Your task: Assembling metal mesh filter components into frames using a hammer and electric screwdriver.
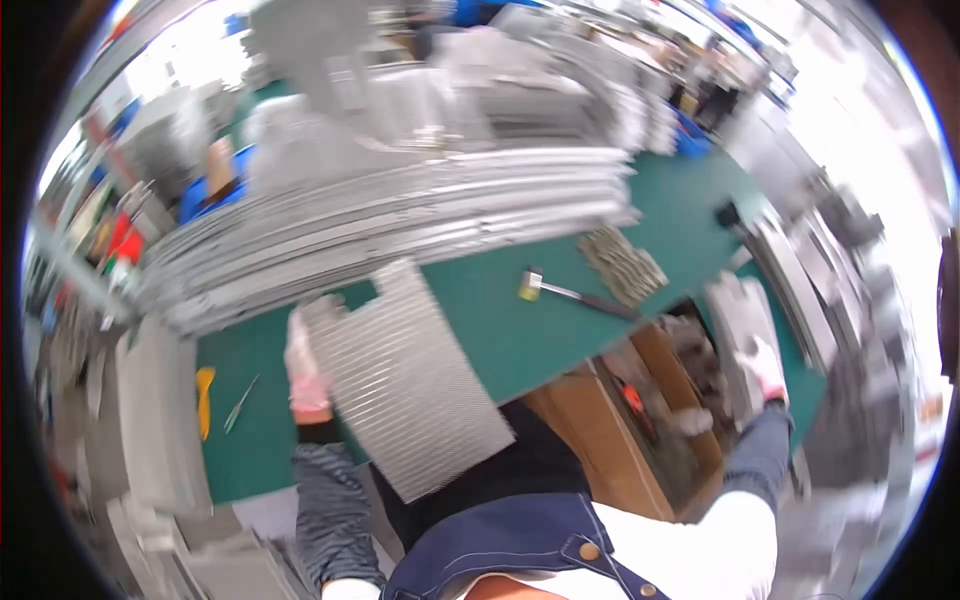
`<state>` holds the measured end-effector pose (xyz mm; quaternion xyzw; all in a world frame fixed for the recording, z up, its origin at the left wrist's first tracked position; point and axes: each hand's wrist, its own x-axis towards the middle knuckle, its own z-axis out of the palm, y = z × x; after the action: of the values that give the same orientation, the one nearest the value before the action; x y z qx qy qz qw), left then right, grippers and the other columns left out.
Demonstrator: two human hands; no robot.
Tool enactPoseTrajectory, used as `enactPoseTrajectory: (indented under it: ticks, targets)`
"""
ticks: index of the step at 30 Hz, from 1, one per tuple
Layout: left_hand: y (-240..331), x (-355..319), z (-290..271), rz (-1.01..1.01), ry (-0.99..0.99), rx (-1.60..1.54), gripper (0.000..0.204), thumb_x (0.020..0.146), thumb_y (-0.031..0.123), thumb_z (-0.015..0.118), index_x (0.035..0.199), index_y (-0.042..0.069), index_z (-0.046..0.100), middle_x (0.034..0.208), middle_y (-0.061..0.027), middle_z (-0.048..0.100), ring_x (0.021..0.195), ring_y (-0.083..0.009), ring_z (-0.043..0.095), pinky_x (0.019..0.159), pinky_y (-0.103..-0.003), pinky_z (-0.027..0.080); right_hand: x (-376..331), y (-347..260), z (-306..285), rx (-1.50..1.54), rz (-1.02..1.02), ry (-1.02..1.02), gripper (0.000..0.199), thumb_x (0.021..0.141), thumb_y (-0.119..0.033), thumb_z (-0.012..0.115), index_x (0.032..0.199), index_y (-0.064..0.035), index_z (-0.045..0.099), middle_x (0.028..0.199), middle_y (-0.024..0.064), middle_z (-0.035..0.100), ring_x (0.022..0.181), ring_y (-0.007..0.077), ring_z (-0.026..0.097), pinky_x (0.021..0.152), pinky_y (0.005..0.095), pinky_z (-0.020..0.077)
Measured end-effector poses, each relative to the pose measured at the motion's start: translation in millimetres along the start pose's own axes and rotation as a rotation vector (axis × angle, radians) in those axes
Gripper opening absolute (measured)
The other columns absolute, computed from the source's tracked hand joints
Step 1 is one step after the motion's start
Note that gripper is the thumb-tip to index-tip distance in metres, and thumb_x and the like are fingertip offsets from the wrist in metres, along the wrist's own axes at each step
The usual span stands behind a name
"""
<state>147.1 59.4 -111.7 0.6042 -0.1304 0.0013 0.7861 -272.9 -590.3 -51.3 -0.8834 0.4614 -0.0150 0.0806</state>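
Well, left hand grasping ribbed panel, overhanging table edge — right hand, grip unclear.

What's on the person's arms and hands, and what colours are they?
The left hand and right hand seem to wear pale, whitish gloves, though blur hides details. Dark grey-blue forearm sleeves cover the lower arms, with white sleeves above. A black band shows at the left wrist.

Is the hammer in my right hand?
No, the hammer lies on the green table, apart from your right hand.
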Motion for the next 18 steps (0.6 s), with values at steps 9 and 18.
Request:
enactPoseTrajectory:
  ticks: [9, 18]
  targets:
    - [-9, 11, -10, -0.279, 0.014, -0.493, 0.038, 0.103, 0.032, 0.043, 0.131, 0.007, 0.048, 0.114, -0.0109, 0.056, 0.101, -0.0216, 0.055, 0.095, -0.037, 0.047, 11, 25, -71, -0.393, 0.023, 0.810, 0.024, 0.090, -0.013, 0.048, 0.109, -0.0051, 0.061, 0.102, 0.0185, 0.067, 0.085, 0.0357, 0.067, 0.073, 0.0473, 0.0538]
    - [-2, 8, -6, -0.251, -0.052, -0.341, 0.039, 0.104, 0.033, 0.037, 0.132, 0.008, 0.047, 0.118, -0.0090, 0.054, 0.100, -0.0188, 0.053, 0.095, -0.037, 0.045, -57, -38, 58, -0.566, -0.235, 0.409, 0.033, 0.077, -0.018, 0.062, 0.107, -0.0035, 0.062, 0.094, 0.0111, 0.064, 0.087, 0.0288, 0.064, 0.075, 0.0418, 0.0543]
